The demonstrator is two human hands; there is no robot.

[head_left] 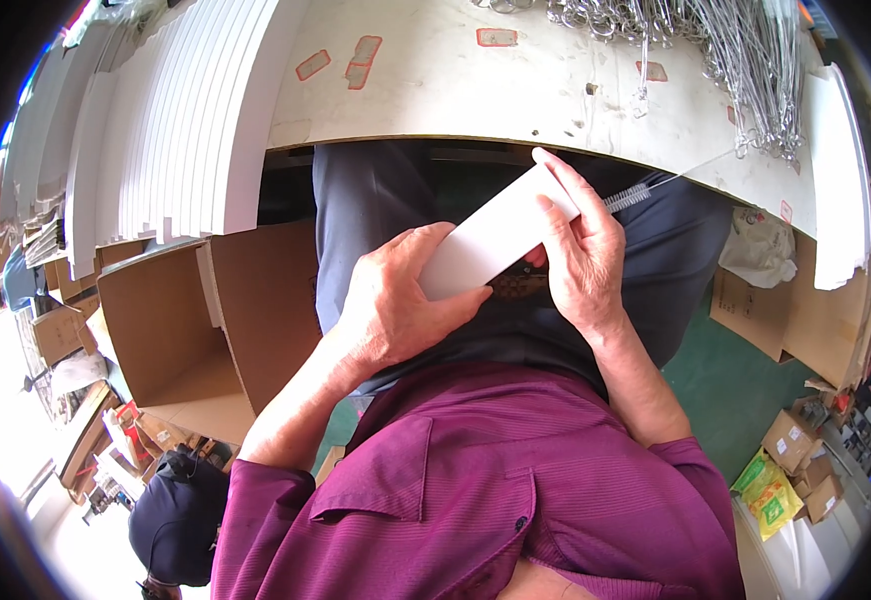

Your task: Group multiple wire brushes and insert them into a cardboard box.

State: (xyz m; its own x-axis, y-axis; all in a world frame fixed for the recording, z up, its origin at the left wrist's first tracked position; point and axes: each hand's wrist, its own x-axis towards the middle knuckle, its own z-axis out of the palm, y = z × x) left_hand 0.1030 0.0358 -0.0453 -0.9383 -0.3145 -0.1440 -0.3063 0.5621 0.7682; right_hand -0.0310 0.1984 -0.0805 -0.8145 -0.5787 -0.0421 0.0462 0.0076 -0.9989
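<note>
Over my lap I hold a long, narrow white box (490, 235), tilted up toward the right. My left hand (400, 290) grips its lower left end, thumb and fingers on opposite sides. Around the upper right end, my right hand (585, 245) has its fingers closed. Just right of those fingers shows a thin wire brush (627, 198) with pale bristles; its wire stem runs toward the table edge. Whether my right hand also holds the brush I cannot tell. On the table at the far right lies a heap of similar looped wire pieces (745, 65).
The worn white table (405, 95) spans the far side. A row of white boxes (190, 120) stands at left, more white cartons (835, 180) at right. An opened cardboard box (170, 335) is beside my left leg. A dark cap (180, 515) shows at lower left.
</note>
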